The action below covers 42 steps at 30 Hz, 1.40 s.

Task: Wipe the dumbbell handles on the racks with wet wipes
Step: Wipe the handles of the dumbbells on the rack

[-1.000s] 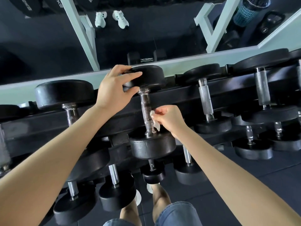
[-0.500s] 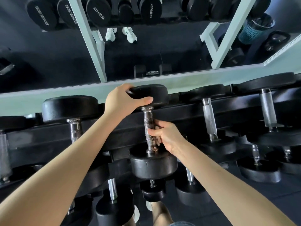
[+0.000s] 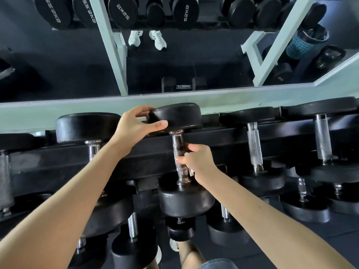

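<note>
Head view: left grip point(image 3: 134, 126) clasps round rubber weight point(image 3: 178, 115); right grip point(image 3: 198, 162) clenches wipe point(image 3: 191, 172) around knurled chrome handle point(image 3: 177, 144).

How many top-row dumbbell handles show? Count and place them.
5 handles: far-left edge, left of left hand, in right hand, two further right. More possibly offscreen.

Gaps lie open either side of the middle handle point(image 3: 177, 141), as far as the left handle point(image 3: 94, 150) and right handle point(image 3: 254, 146); the rack rail point(image 3: 58, 158) runs behind it, and the far head point(image 3: 180, 115) and near head point(image 3: 185, 199) cap its ends.
</note>
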Tool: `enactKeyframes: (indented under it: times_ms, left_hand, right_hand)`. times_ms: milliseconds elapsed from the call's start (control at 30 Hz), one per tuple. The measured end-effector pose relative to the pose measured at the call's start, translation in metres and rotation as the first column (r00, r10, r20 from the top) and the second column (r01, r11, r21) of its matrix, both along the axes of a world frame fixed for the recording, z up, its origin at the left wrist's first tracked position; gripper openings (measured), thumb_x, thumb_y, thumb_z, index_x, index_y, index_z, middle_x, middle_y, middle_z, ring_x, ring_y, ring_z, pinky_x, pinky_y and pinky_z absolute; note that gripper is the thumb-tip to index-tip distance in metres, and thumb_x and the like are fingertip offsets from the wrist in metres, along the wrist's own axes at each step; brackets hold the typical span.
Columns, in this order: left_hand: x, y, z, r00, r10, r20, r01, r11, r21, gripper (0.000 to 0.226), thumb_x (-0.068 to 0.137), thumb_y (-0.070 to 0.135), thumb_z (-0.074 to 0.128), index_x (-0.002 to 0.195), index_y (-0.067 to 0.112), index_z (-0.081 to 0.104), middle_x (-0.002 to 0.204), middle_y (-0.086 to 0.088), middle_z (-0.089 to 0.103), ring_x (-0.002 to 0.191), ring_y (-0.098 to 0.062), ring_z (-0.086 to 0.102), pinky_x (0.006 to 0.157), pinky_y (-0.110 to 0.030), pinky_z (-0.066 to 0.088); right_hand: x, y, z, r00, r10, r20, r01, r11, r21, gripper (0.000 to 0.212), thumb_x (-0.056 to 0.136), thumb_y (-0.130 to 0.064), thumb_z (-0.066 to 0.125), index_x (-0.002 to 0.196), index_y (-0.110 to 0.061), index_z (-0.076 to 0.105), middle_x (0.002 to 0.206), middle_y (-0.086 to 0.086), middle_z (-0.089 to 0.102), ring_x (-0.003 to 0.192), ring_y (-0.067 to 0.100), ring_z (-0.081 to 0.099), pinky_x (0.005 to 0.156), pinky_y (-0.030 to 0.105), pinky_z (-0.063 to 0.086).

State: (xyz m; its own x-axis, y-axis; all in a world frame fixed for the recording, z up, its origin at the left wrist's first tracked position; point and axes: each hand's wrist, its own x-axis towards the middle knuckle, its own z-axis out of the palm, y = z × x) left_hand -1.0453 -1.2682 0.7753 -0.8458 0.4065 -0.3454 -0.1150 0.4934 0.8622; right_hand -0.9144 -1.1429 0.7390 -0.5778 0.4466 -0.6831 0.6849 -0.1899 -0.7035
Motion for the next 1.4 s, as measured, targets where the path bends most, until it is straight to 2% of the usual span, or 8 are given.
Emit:
enactKeyframes:
  times_ms: [200, 333, 500, 700, 800, 867, 1167, 1400]
  left_hand:
    - [-0.002, -0.004, -0.004, 0.998, -0.033, 0.059, 0.032, 0.999, 0.018, 0.051, 0.068, 0.037, 0.081, 0.113, 0.031, 0.058, 0.112, 0.012, 0.057, 0.103, -0.008, 0.058, 0.094, -0.035, 0.049]
    - [0.006, 0.021, 0.015, 0.995, -0.058, -0.077, 0.040, 0.976, -0.216, 0.074, 0.075, 0.059, 0.067, 0.136, 0.023, 0.045, 0.129, 0.003, 0.053, 0.120, -0.017, 0.049, 0.085, -0.025, 0.038]
    - [0.015, 0.057, 0.022, 0.972, -0.188, -0.143, 0.083, 0.839, -0.538, 0.097, 0.064, 0.084, 0.052, 0.120, 0.004, 0.046, 0.090, -0.003, 0.061, 0.073, -0.018, 0.054, 0.045, -0.024, 0.032]
    - [0.010, 0.050, 0.016, 0.965, -0.160, -0.210, 0.034, 0.864, -0.502, 0.067, 0.064, 0.076, 0.062, 0.069, 0.014, 0.039, 0.055, 0.005, 0.040, 0.049, -0.010, 0.041, 0.044, -0.023, 0.030]
    - [0.008, 0.043, 0.012, 0.975, -0.121, -0.187, 0.021, 0.886, -0.464, 0.068, 0.062, 0.076, 0.064, 0.081, 0.012, 0.053, 0.066, 0.006, 0.052, 0.061, -0.011, 0.050, 0.048, -0.025, 0.036]
    - [0.006, 0.037, 0.011, 0.982, -0.088, -0.167, 0.011, 0.909, -0.416, 0.065, 0.062, 0.074, 0.066, 0.087, 0.014, 0.059, 0.073, 0.007, 0.057, 0.066, -0.009, 0.053, 0.052, -0.025, 0.041]
    - [0.004, 0.032, 0.009, 0.989, -0.069, -0.127, 0.016, 0.924, -0.383, 0.078, 0.056, 0.079, 0.065, 0.104, 0.018, 0.063, 0.087, 0.007, 0.064, 0.083, -0.014, 0.060, 0.061, -0.027, 0.046]
    - [0.006, 0.036, 0.010, 0.985, -0.082, -0.152, 0.014, 0.914, -0.405, 0.073, 0.059, 0.076, 0.066, 0.092, 0.011, 0.064, 0.077, 0.000, 0.062, 0.075, -0.017, 0.061, 0.062, -0.032, 0.049]
  right_hand:
    - [0.002, -0.012, -0.011, 0.998, 0.067, 0.008, -0.066, 0.966, 0.251, 0.012, 0.075, -0.002, 0.070, 0.086, -0.001, 0.067, 0.055, -0.003, 0.049, 0.053, 0.014, 0.042, 0.051, 0.026, 0.035]
    - [0.007, -0.019, -0.006, 0.995, 0.100, 0.018, -0.099, 0.902, 0.420, 0.004, 0.081, -0.009, 0.066, 0.085, -0.008, 0.065, 0.065, -0.002, 0.056, 0.065, 0.016, 0.051, 0.060, 0.026, 0.039]
    - [0.017, -0.024, -0.008, 0.990, 0.133, 0.036, -0.137, 0.926, 0.352, 0.042, 0.094, -0.015, 0.052, 0.135, -0.013, 0.050, 0.119, 0.003, 0.061, 0.107, 0.017, 0.058, 0.091, 0.029, 0.047]
    - [0.021, -0.009, -0.019, 0.997, -0.046, -0.066, 0.057, 0.981, 0.185, 0.044, 0.093, -0.013, 0.053, 0.136, -0.005, 0.046, 0.108, 0.009, 0.067, 0.073, 0.012, 0.057, 0.074, 0.033, 0.049]
    - [0.006, -0.010, -0.015, 0.983, -0.124, -0.138, 0.155, 0.960, 0.234, 0.007, 0.079, -0.003, 0.059, 0.081, 0.002, 0.064, 0.067, 0.011, 0.061, 0.059, 0.022, 0.045, 0.058, 0.037, 0.040]
    - [-0.010, -0.005, -0.010, 0.975, -0.132, -0.176, 0.172, 0.957, 0.232, 0.019, 0.076, -0.003, 0.060, 0.058, -0.004, 0.055, 0.055, 0.011, 0.051, 0.053, 0.021, 0.038, 0.054, 0.033, 0.034]
    - [0.028, -0.009, -0.013, 0.985, 0.025, -0.172, 0.014, 0.975, 0.220, 0.011, 0.084, -0.006, 0.065, 0.077, 0.002, 0.069, 0.066, 0.011, 0.067, 0.058, 0.016, 0.057, 0.067, 0.041, 0.053]
    - [-0.014, 0.003, 0.001, 0.969, -0.114, -0.217, 0.142, 0.983, 0.119, 0.019, 0.086, -0.006, 0.063, 0.074, 0.008, 0.066, 0.057, 0.007, 0.058, 0.045, 0.017, 0.042, 0.049, 0.032, 0.039]
